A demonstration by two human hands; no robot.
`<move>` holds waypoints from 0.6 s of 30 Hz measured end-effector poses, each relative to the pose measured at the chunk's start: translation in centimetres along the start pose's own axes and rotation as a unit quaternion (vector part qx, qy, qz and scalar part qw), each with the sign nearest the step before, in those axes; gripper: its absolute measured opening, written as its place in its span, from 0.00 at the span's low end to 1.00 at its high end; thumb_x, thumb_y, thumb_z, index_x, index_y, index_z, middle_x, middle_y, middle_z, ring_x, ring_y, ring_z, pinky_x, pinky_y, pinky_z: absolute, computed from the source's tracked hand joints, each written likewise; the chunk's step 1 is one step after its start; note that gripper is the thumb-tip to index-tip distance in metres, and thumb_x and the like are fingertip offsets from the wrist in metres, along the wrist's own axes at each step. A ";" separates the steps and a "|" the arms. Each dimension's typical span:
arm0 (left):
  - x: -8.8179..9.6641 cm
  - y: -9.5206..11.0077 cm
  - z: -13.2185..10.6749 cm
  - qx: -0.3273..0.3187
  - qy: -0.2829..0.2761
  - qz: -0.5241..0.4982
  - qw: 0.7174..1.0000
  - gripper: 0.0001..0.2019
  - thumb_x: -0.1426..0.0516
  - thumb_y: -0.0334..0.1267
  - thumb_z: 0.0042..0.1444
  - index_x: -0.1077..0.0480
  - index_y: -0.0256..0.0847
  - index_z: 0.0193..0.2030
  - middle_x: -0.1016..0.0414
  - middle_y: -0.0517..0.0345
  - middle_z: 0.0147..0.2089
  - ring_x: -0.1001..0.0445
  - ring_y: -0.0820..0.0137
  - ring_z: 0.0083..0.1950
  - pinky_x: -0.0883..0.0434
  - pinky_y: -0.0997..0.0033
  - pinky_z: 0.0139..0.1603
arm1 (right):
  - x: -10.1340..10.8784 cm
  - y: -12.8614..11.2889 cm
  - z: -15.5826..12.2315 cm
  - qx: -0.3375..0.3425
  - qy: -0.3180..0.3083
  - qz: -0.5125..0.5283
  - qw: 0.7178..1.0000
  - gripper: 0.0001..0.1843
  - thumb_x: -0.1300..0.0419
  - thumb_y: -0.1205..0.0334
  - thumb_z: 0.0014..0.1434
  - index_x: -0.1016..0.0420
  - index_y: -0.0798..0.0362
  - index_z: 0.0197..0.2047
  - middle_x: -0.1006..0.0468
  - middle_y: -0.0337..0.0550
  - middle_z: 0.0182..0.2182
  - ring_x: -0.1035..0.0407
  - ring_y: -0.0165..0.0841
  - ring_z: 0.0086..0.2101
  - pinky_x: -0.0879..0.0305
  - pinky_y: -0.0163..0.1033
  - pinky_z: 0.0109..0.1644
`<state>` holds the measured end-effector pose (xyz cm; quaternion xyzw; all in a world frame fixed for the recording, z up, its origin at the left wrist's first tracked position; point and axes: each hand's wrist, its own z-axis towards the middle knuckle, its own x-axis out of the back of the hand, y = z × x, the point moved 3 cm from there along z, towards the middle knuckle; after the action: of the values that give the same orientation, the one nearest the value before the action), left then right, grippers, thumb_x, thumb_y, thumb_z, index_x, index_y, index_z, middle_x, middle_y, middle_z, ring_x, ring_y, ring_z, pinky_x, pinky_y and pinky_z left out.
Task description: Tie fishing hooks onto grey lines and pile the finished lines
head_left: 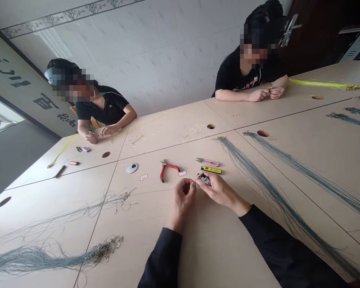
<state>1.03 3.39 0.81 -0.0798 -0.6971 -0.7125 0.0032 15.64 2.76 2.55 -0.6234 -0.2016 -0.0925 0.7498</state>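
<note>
Fishing line in a long grey-blue bundle (pixel 48 258), its hooked end snarled, low at 8 o'clock on the pale beige laminate counter (pixel 216 244). Looser fine pale strands (pixel 108 202) just above, near 9 o'clock; a risk of hook points catching these strands if anything gets dragged across them. Round white-and-grey disc (pixel 132 168) at 11 o'clock, then red-handled steel pliers (pixel 165 170) near 12 o'clock, beside a small white tag (pixel 182 173).

Left hand (pixel 184 196): fingers pinched closed, whatever they grip too fine to make out. A slack pinch could lose so thin a strand. Right hand (pixel 219 192): thumb and fingers closed on a small black-and-white object (pixel 204 179), its exact kind unclear, almost touching the left fingertips. Pink-handled snips (pixel 208 162) and a flat yellow-and-black lighter (pixel 211 170) just beyond, at 12 o'clock, within reach of a careless knuckle; open blades or a stray flame would endanger the line.

Co-worker's hands (pixel 265 94) far off at 1 o'clock, fingers pinched together. Long grey-blue line hanks (pixel 288 212) from 2 to 3 o'clock, close by a black right sleeve (pixel 273 244), with a chance of a cuff snagging and tangling them.
</note>
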 end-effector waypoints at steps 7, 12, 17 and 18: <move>0.0 0.1 0.0 0.023 0.026 -0.022 0.999 0.17 0.40 0.52 0.54 0.34 0.38 0.30 0.37 0.64 0.22 0.43 0.77 0.23 0.44 0.77 0.25 | 0.0 0.3 0.0 -0.031 0.033 0.061 0.997 0.14 0.46 0.51 0.66 0.28 0.53 0.42 0.26 0.42 0.33 0.33 0.35 0.34 0.37 0.39 0.41; 0.0 0.1 0.1 0.014 0.019 -0.026 0.999 0.18 0.39 0.52 0.54 0.34 0.38 0.30 0.37 0.64 0.23 0.43 0.77 0.24 0.43 0.76 0.25 | 0.2 0.2 0.1 -0.016 0.040 0.082 0.996 0.17 0.45 0.49 0.65 0.34 0.52 0.31 0.36 0.36 0.25 0.41 0.31 0.28 0.43 0.37 0.35; -0.1 -0.2 0.0 0.011 0.004 -0.019 1.000 0.17 0.40 0.51 0.56 0.33 0.38 0.31 0.38 0.64 0.24 0.43 0.76 0.24 0.44 0.75 0.25 | 0.2 0.4 0.2 -0.028 0.043 0.072 0.996 0.18 0.44 0.50 0.64 0.39 0.52 0.27 0.41 0.34 0.23 0.47 0.29 0.26 0.48 0.36 0.32; -0.1 -0.2 0.0 0.006 0.001 -0.015 1.000 0.16 0.40 0.50 0.56 0.33 0.38 0.31 0.38 0.64 0.24 0.43 0.76 0.25 0.44 0.75 0.26 | 0.2 0.4 0.3 -0.028 0.045 0.070 0.996 0.18 0.44 0.51 0.63 0.39 0.52 0.27 0.41 0.34 0.23 0.47 0.29 0.26 0.49 0.36 0.32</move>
<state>1.13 3.37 0.60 -0.0685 -0.7027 -0.7082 -0.0062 15.96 3.12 2.31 -0.6521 -0.1206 -0.0734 0.7449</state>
